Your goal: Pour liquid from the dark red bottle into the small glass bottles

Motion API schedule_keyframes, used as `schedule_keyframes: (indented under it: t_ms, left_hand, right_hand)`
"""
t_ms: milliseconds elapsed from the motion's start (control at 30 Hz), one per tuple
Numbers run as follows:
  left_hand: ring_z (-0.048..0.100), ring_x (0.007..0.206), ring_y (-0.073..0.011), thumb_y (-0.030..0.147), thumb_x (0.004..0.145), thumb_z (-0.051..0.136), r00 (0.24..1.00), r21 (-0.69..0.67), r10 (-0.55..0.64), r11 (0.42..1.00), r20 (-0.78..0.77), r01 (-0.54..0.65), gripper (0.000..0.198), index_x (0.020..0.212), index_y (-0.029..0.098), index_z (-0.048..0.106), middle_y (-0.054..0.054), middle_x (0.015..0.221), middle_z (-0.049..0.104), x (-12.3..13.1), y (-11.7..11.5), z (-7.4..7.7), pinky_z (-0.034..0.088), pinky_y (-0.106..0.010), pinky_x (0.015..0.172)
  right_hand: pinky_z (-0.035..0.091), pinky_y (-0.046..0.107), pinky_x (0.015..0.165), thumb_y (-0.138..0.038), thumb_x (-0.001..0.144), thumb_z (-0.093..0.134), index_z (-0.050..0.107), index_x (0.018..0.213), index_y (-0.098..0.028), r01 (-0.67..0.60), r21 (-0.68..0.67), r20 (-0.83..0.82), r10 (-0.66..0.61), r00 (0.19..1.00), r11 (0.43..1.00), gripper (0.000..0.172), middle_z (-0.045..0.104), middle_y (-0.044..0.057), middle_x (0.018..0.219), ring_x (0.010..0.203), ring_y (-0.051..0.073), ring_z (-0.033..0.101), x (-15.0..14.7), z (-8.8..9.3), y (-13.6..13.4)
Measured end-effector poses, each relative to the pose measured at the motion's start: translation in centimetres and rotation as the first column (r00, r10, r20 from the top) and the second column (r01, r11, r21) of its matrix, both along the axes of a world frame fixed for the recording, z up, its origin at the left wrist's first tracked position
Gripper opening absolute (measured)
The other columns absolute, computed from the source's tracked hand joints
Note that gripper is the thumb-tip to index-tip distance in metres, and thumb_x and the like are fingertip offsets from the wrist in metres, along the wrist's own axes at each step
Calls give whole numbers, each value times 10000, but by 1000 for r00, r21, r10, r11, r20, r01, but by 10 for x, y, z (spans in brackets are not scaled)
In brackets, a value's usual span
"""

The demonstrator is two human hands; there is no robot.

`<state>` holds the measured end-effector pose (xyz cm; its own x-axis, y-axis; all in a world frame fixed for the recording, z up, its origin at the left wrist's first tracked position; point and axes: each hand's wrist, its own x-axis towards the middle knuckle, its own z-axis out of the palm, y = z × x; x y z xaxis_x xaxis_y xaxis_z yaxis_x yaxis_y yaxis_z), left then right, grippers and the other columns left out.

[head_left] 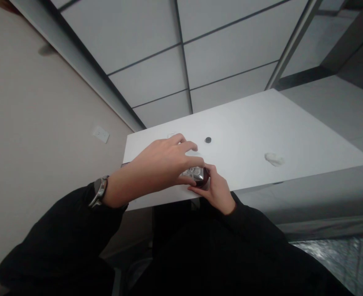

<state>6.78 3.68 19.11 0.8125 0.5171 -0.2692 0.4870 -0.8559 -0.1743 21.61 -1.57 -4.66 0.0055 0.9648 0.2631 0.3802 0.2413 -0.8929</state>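
Note:
Both hands meet on a small dark red container [205, 177] with a shiny silver-and-clear patterned part, near the front edge of the white table [246, 135]. My right hand [217, 190] wraps its far right side, thumb below and fingers above. From the left, my left hand [173, 161] reaches over it, thumb and forefinger at either side of the shiny part. The other left fingers are bent and raised off it. The palm hides much of the container, so its exact kind cannot be made out. Beyond my hands lies a small dark round disc, perhaps a cap [208, 140].
A crumpled white tissue-like piece [274, 159] lies on the table's right side. Another pale, translucent item [171, 135] is partly hidden behind my left hand. White panelled doors [157, 74] stand behind the table, and a wall with a socket [101, 134] is at left.

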Motion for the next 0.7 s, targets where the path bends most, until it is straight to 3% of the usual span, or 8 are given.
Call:
schedule_keyframes:
  t_ms: [367,700]
  left_hand:
    - [592,1221,-302,433,919,790,999,-6,-30,1000,39,31,405,1299,316,711,-91,1406,652,1,3,-3,518,-366,903]
    - [592,1188,-288,354,911,806,995,-5,-48,999,90,49,350,1254,325,744,-85,1417,606,8,3,-5,505,-329,832]
  right_hand:
    - [606,440,856,-561,768,853,510,1368,-239,3,-22,4,-3,1000,1000,762,746,110,1200,1046,323,750,1,3,0]
    - [583,385,746,-550,767,851,533,1324,-242,14,-14,16,-14,1000,1000,711,734,63,1069,931,288,738,1,4,0]
